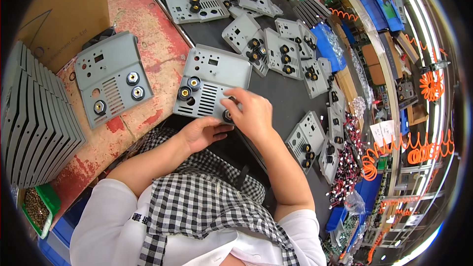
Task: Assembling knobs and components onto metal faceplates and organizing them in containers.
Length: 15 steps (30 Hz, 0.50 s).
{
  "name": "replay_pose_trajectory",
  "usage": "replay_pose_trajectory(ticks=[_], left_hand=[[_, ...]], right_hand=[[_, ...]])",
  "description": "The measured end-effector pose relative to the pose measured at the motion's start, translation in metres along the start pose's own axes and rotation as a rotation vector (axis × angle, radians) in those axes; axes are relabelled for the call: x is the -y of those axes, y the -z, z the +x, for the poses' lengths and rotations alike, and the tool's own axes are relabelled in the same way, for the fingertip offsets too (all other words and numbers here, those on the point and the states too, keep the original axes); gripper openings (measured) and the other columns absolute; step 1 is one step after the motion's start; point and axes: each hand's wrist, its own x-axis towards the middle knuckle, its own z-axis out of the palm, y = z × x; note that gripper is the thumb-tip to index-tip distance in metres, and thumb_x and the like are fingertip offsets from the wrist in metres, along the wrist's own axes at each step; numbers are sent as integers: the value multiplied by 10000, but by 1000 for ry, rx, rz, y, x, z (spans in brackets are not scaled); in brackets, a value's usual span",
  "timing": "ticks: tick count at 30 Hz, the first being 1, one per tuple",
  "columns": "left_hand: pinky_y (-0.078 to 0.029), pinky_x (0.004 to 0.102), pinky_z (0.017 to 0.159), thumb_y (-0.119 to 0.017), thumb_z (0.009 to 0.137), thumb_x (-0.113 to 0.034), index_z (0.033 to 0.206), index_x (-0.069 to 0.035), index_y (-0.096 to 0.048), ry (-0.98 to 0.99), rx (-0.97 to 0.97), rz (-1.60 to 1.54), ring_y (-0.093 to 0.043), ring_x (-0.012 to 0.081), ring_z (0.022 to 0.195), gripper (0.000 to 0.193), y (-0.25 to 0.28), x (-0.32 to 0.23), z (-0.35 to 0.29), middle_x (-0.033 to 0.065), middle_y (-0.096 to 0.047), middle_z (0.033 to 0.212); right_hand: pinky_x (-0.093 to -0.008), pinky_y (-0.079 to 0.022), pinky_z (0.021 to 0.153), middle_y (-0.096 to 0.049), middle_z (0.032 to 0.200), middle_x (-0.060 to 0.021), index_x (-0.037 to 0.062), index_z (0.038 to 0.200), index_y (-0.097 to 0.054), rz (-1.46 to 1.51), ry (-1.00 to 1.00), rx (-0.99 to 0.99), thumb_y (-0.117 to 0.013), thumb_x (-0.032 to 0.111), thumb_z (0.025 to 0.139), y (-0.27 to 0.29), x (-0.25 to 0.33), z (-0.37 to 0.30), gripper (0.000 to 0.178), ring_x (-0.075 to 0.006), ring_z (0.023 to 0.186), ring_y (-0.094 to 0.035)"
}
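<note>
In front of me a grey metal panel (217, 74) with slots and round holes lies across the red bench edge and the black belt. Two black round sockets with brass centres (189, 87) are fitted in it. At its near right corner, my right hand (253, 113) pinches another black socket (227, 116). My left hand (199, 133) is at the panel's near edge, thumb along the edge and fingers curled below it; its grip there is partly hidden. To the left rests a second grey panel (111, 76), with three sockets bearing hex nuts.
A tall stack of grey panels (42, 123) stands at far left, before a cardboard box (64, 15). A green tray (42, 209) holds small brass parts. Several panels with black sockets (283, 51) lie along the black belt (256, 88). Bundled wires (345, 162) line its right side.
</note>
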Motion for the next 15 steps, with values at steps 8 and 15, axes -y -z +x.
replay_pose_trajectory(ticks=[8,15], left_hand=[[-452,337,861,-623,855,-176,1172,-76,-537,102,-9,522,-557,189,1043,343,-23,-10,-28,68,-553,1189],[-467,237,616,-641,796,-37,987,-24,-610,-737,-222,1302,-574,125,684,194,-63,-32,-63,58,-580,933]], right_hand=[[-400,-482,774,-588,991,-122,93,1122,-534,-21,298,-82,-741,133,670,-59,11,52,499,-333,951,-574],[-236,-457,695,-613,943,-46,8,1138,-531,985,-74,196,-656,-20,727,-17,-10,-5,431,-75,819,-553]])
